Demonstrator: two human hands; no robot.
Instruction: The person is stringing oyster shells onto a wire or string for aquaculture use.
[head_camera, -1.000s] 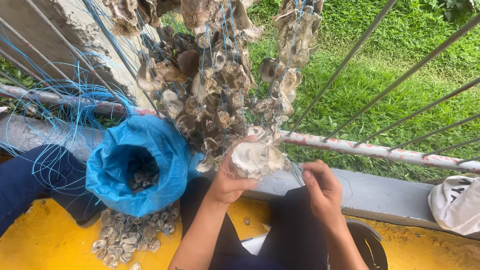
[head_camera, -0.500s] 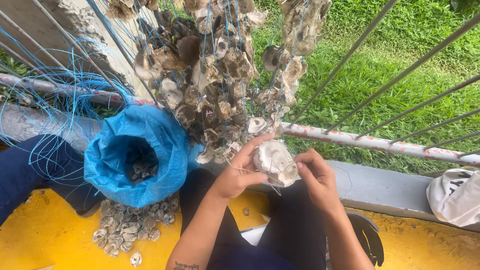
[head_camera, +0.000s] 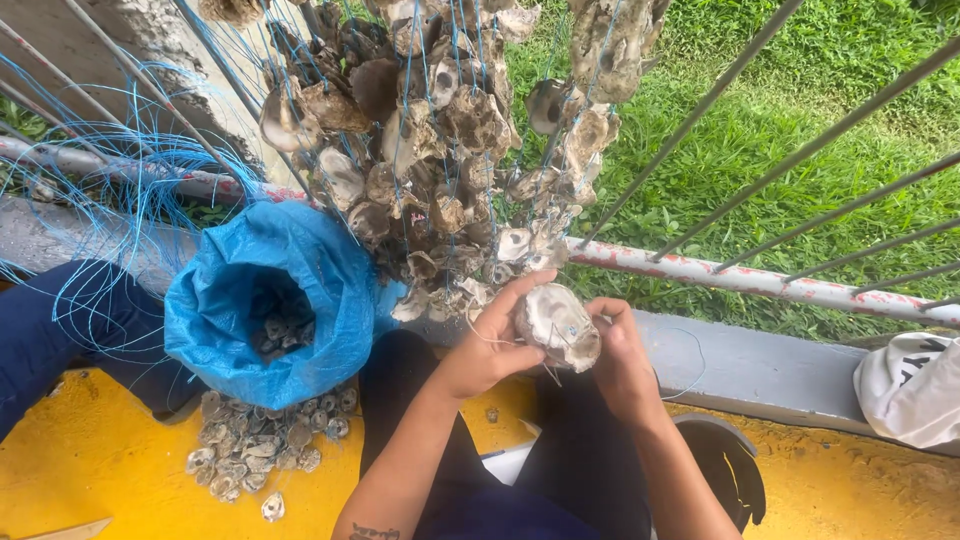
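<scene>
Change since earlier frame: the large pale grey oyster shell (head_camera: 557, 326) sat lower, just under the hanging cluster of strung shells on blue lines (head_camera: 440, 150). Left hand (head_camera: 487, 345) closed around shell's left edge; right hand (head_camera: 617, 352) closed on its right, at frame centre. Blue plastic sack of shells (head_camera: 265, 300) and loose shell pile on yellow floor (head_camera: 265, 450) at lower left. Judgement: a firm two-sided hold steadies threading.
</scene>
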